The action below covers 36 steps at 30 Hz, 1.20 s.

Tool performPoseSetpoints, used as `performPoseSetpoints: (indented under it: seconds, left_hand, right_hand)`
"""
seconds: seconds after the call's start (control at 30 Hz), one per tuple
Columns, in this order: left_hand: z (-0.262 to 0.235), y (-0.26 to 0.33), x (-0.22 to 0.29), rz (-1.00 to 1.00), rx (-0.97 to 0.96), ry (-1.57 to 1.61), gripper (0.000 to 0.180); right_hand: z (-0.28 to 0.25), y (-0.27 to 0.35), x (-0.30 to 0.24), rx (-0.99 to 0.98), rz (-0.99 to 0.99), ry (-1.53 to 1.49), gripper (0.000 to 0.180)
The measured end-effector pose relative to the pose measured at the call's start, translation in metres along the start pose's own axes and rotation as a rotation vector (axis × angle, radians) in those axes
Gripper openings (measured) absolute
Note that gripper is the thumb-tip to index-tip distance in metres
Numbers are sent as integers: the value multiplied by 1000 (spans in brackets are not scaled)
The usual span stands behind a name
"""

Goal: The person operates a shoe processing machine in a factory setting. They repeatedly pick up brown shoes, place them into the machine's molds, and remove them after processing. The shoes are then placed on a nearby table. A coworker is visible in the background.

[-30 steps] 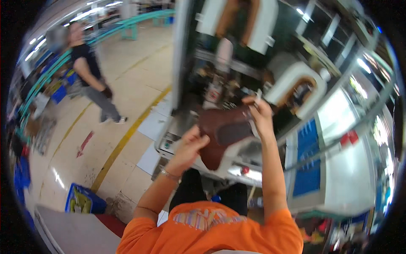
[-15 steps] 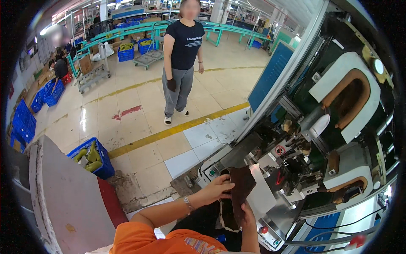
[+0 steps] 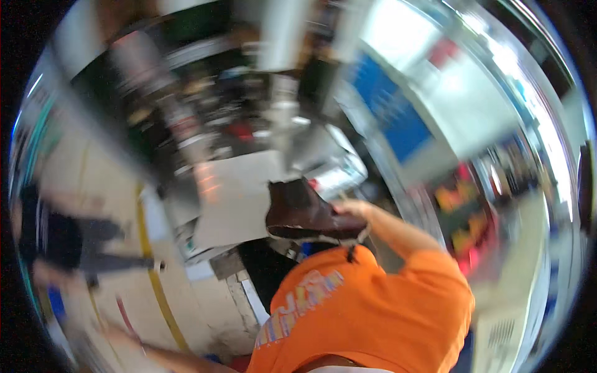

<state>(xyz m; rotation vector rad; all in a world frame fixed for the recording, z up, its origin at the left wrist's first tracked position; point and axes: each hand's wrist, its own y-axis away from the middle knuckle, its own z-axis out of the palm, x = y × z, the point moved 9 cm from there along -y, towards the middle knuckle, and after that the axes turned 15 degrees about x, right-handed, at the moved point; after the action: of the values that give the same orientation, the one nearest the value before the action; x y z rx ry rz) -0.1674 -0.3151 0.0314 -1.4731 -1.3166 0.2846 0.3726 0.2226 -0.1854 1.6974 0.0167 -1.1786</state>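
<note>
Brown ankle boot (image 3: 306, 214) sat at frame centre, sole down, toe pointing right, just above orange shirt (image 3: 373, 304). Right hand (image 3: 353, 210) wrapped over toe end, fingers closed on boot, probably carrying it level, clear of machine. Left hand (image 3: 121, 336) low at lower left, arm stretched out away from boot; blur hid fingers, grip impossible to tell. Grey machine table (image 3: 233, 199) lay just left of boot. Yellow floor line (image 3: 152, 273) ran down lower left; open floor beside it. Another person (image 3: 74, 242) stood blurred at left edge, well apart.
</note>
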Motion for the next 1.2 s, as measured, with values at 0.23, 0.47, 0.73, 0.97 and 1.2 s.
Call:
performPoseSetpoints:
  seconds: [0.23,0.47,0.73,0.97,1.2]
  left_hand:
    - [14,4,-17,69,63,-104,58]
    - [-31,-4,-12,71,183,-193,72]
    - [-51,18,-13,141,118,-158,68]
    - [-74,90,22,-48,-73,-187,53]
    - [-119,86,27,-228,130,97,61]
  right_hand:
    - [-147,244,26,308,-475,-562,80]
    - [-361,415,97,1274,-819,-939,55]
    - [-488,316,164,1739,16,-890,46]
    - [-348,126,178,1053,-410,-407,40]
    - [-303,26,102,1525,-368,-405,40]
